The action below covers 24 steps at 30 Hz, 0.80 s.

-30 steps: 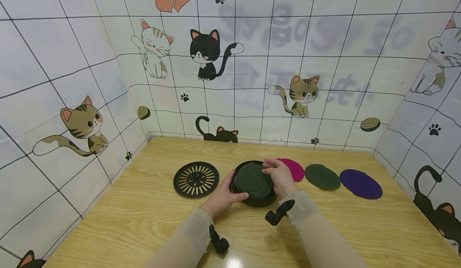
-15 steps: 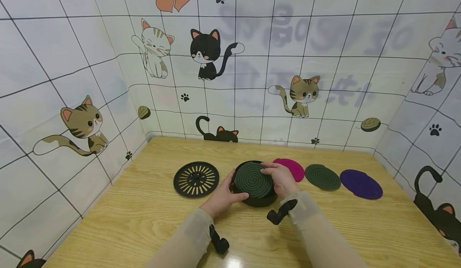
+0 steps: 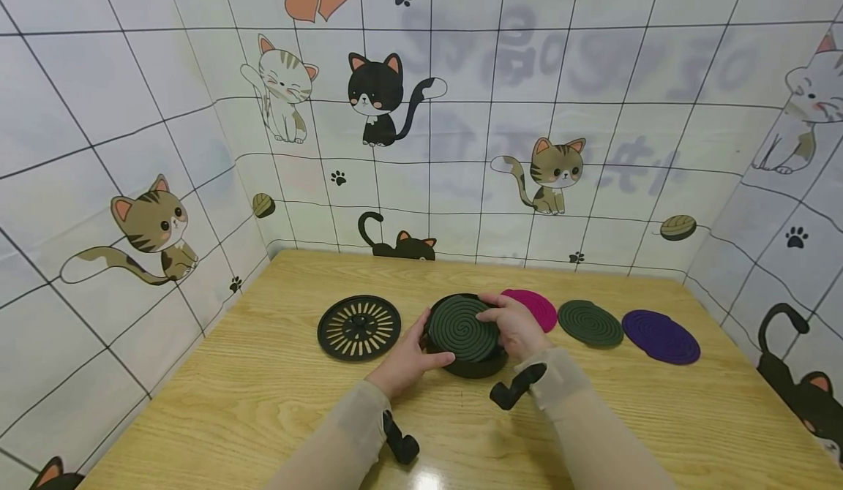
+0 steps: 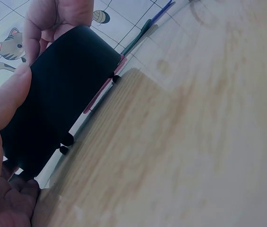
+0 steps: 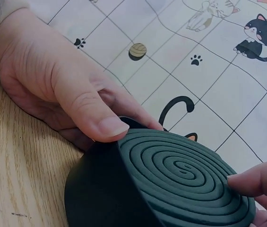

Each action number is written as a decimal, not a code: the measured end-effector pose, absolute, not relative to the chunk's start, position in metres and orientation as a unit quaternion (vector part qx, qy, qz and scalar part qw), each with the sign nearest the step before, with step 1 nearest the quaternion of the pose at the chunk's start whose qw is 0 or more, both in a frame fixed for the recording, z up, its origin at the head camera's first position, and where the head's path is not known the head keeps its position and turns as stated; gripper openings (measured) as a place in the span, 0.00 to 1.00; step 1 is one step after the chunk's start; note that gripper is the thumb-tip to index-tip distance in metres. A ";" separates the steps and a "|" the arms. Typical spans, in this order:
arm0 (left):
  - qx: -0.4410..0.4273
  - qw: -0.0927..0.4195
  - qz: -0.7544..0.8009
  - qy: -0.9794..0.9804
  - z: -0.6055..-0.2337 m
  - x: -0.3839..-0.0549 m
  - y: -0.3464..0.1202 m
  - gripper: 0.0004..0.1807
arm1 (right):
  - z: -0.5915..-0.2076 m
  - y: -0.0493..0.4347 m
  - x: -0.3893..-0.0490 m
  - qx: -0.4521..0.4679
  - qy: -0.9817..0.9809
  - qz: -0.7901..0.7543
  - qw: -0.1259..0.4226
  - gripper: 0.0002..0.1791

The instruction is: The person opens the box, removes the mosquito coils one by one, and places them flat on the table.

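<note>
A dark green mosquito coil (image 3: 461, 327) lies across the mouth of a round black coil holder (image 3: 470, 368), its spiral face up. My left hand (image 3: 410, 362) grips the holder from the left, the thumb at the near rim and the fingers round the far side. At the coil's right edge my right hand (image 3: 516, 327) pinches the coil, with a fingertip on its face in the right wrist view. Small round feet show under the holder (image 4: 62, 90) in the left wrist view, close over the table. The holder's inside is hidden beneath the coil.
A black slotted lid (image 3: 358, 328) lies to the left of the holder. To the right, flat on the wooden table (image 3: 263, 402), are a pink coil (image 3: 535, 308), another green coil (image 3: 589, 323) and purple coils (image 3: 661, 336). A cat-patterned wall covering (image 3: 461, 183) encloses the table.
My right hand has shifted slightly along the green coil's right edge, and the coil has turned or settled a little in the holder. My left hand stays in place.
</note>
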<state>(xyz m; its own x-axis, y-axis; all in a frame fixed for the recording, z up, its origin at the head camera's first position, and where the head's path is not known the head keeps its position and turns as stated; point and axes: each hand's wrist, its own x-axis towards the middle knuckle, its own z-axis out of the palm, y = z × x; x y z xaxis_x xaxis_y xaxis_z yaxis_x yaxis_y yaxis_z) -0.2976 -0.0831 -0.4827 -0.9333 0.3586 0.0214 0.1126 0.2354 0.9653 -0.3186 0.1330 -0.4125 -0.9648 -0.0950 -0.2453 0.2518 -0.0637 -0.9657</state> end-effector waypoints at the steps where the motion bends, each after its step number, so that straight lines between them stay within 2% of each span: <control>1: 0.151 0.103 0.600 0.779 -0.483 -0.298 -0.083 0.57 | -0.412 0.133 -0.318 0.058 0.675 -0.726 0.118 0.29; 9: 0.150 0.103 0.604 0.776 -0.483 -0.298 -0.083 0.58 | -0.413 0.133 -0.317 0.049 0.682 -0.721 0.112 0.26; 24: 0.154 0.103 0.607 0.773 -0.483 -0.297 -0.083 0.58 | -0.415 0.136 -0.319 0.037 0.660 -0.740 0.121 0.30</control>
